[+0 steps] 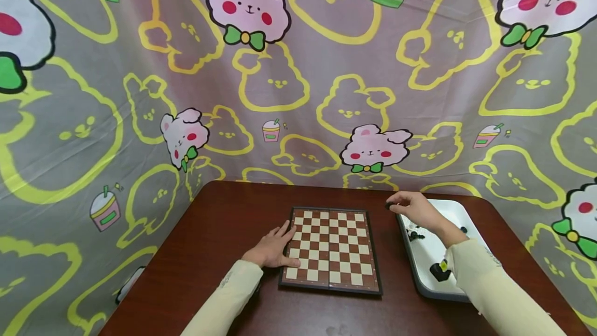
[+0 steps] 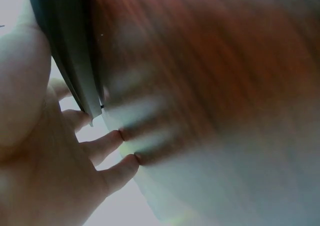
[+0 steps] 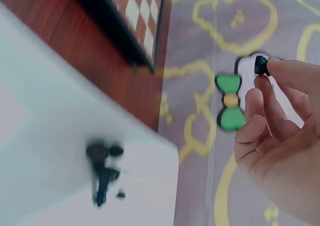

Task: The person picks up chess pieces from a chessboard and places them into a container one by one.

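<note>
A brown-and-cream chessboard (image 1: 329, 248) with a dark frame lies flat on the table, its squares bare. My left hand (image 1: 272, 247) rests at its left edge, fingers spread and thumb over the border squares. In the left wrist view the fingers (image 2: 102, 148) reach past the board's dark side (image 2: 75, 51) to the tabletop. Above the tray's far left corner, my right hand (image 1: 417, 211) pinches a small black chess piece (image 3: 260, 65) between thumb and fingertips. Only the piece's base end shows; the rest is hidden by the fingers.
To the right of the board stands a white tray (image 1: 448, 287) with a grey outer wall. Inside are several black chess pieces (image 3: 102, 173), some white pieces (image 1: 411, 228) and a black item with a yellow patch (image 1: 439, 272). Patterned curtains (image 1: 303, 92) hang close behind the dark wooden table (image 1: 224, 222).
</note>
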Demonstrator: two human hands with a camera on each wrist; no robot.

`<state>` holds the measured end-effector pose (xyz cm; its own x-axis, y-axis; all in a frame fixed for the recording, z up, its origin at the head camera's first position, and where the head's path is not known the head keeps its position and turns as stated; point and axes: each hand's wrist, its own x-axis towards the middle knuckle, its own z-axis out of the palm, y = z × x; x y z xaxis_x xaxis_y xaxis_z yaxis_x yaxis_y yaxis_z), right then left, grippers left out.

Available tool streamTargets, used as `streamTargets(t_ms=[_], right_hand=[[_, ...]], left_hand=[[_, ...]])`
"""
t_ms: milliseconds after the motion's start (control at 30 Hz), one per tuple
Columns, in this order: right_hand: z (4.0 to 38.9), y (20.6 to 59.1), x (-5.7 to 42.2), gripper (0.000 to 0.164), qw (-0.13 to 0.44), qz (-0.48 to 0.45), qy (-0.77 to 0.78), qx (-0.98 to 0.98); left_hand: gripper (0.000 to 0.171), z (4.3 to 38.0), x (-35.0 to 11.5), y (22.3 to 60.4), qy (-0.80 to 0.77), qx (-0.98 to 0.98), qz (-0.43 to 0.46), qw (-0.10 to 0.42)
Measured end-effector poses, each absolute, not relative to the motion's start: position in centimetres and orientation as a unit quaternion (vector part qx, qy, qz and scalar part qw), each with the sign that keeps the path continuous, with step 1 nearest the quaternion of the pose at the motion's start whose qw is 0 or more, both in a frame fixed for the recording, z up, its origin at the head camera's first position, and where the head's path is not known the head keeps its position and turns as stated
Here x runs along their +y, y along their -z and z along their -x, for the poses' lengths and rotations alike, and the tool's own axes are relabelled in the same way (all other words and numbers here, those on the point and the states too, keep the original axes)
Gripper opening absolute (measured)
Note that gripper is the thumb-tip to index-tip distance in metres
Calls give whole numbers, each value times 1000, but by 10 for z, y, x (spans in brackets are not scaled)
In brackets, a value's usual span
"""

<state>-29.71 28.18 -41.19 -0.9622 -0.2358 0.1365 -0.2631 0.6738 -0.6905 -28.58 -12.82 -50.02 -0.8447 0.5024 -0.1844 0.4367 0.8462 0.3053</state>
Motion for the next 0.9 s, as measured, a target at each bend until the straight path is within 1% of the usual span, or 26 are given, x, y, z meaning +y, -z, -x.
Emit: streamTargets(t_ms=[133, 400, 567, 800, 900], right_hand=[[296, 412, 307, 23, 25, -124, -375, -919], [294, 426, 342, 25, 13, -102, -385, -917], [293, 435, 354, 26, 8, -95, -373, -923], [291, 442, 362, 21, 4, -97, -357, -929], [290, 443, 363, 22, 9, -98, -345, -933]], left_hand=[[101, 286, -128, 499, -128, 952, -246, 127], [101, 284, -126, 497, -129, 953, -241, 134], [100, 284, -128, 497, -132, 952, -243, 130], [100, 284, -128, 499, -136, 951, -248, 127], [100, 284, -128, 498, -137, 951, -249, 125]])
